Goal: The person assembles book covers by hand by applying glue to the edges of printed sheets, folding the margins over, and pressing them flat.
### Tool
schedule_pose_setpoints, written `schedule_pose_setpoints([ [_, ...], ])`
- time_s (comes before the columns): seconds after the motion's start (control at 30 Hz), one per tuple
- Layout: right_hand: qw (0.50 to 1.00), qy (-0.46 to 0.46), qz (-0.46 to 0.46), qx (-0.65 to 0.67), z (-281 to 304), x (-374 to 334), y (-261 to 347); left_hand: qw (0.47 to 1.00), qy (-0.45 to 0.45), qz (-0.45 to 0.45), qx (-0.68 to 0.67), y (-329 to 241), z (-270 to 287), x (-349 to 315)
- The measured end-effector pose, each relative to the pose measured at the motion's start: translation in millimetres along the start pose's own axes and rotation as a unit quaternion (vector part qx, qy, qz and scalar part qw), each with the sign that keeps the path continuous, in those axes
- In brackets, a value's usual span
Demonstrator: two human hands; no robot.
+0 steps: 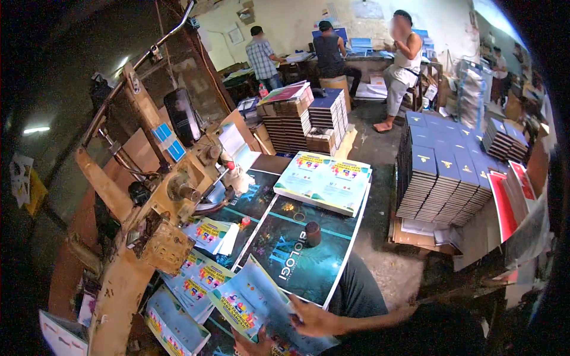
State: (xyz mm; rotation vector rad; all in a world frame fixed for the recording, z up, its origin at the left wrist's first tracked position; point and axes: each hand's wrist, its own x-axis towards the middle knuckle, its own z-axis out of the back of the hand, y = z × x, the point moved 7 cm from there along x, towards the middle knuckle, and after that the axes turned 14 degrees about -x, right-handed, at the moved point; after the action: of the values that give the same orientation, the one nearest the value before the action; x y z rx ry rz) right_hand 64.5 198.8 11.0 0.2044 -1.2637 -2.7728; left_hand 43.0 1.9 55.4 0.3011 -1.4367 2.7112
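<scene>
My left hand grips the lower edge of a blue and yellow printed booklet cover sheet at the bottom of the view. At the sheet's right side, my right hand pinches its edge, fingers partly hidden behind it. The sheet is bent and held tilted above the table. Left of it lie similar folded booklets and fanned sheets. A thick stack of uncut printed sheets rests at the table's far end. A dark brown cylinder stands on the teal printed table cover.
A worn beige machine with a metal rod rises at the left. Stacks of dark blue books stand at the right, and more book stacks beyond the table. Several people are at the far wall, one standing by a workbench.
</scene>
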Motion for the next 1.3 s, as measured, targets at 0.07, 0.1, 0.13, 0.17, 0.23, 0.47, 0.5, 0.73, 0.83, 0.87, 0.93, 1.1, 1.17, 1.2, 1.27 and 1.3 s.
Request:
schedule_pose_setpoints([
  [0.07, 0.999, 0.015, 0.032, -0.024, 8, -17, 41, 0.996, 0.004, 0.015, -0.086, -15, -9, -4],
  [0.1, 0.997, 0.020, 0.058, -0.050, 13, -23, 54, 0.993, 0.000, 0.012, -0.117, -19, -16, -1],
  [0.13, 0.983, -0.059, 0.134, -0.109, 6, -28, 60, 0.990, -0.005, 0.014, -0.144, -22, -21, -1],
  [0.17, 0.984, -0.058, 0.131, -0.111, -1, -23, 59, 0.987, -0.012, 0.017, -0.158, -23, -27, -3],
  [0.23, 0.987, 0.013, 0.065, -0.146, -17, -15, 52, 0.987, -0.017, 0.024, -0.157, -33, -35, -8],
  [0.47, 0.994, -0.097, 0.048, 0.031, 48, -22, 59, 0.988, -0.142, -0.055, -0.034, -4, 22, -2],
  [0.5, 0.983, -0.139, 0.092, 0.075, 45, -16, 56, 0.985, -0.156, -0.061, -0.038, 10, 31, 4],
  [0.73, 0.969, -0.136, 0.121, -0.166, 8, -24, 77, 0.986, -0.067, 0.030, -0.150, -41, -5, -17],
  [0.83, 0.992, 0.013, 0.085, -0.096, 26, -11, 64, 0.967, -0.165, 0.067, -0.181, -31, 24, -23],
  [0.87, 0.995, -0.038, 0.085, -0.016, 39, -5, 52, 0.985, -0.171, -0.010, -0.005, 2, 40, -18],
  [0.93, 0.990, -0.087, 0.091, 0.065, 53, 6, 39, 0.987, -0.154, -0.026, -0.038, 34, 65, 0],
  [1.1, 0.978, -0.169, 0.104, 0.063, 78, 21, 37, 0.986, -0.078, -0.001, -0.150, 36, 61, 18],
  [1.17, 0.971, -0.186, 0.119, 0.089, 79, 23, 33, 0.984, -0.074, 0.002, -0.163, 38, 52, 5],
  [1.2, 0.970, -0.180, 0.091, 0.134, 77, 25, 25, 0.983, -0.074, 0.004, -0.169, 37, 46, -1],
  [1.27, 0.961, -0.215, 0.094, 0.148, 80, 22, 19, 0.981, -0.078, 0.011, -0.175, 35, 38, -10],
  [1.3, 0.961, -0.214, 0.094, 0.147, 85, 19, 25, 0.980, -0.079, 0.014, -0.179, 33, 33, -12],
])
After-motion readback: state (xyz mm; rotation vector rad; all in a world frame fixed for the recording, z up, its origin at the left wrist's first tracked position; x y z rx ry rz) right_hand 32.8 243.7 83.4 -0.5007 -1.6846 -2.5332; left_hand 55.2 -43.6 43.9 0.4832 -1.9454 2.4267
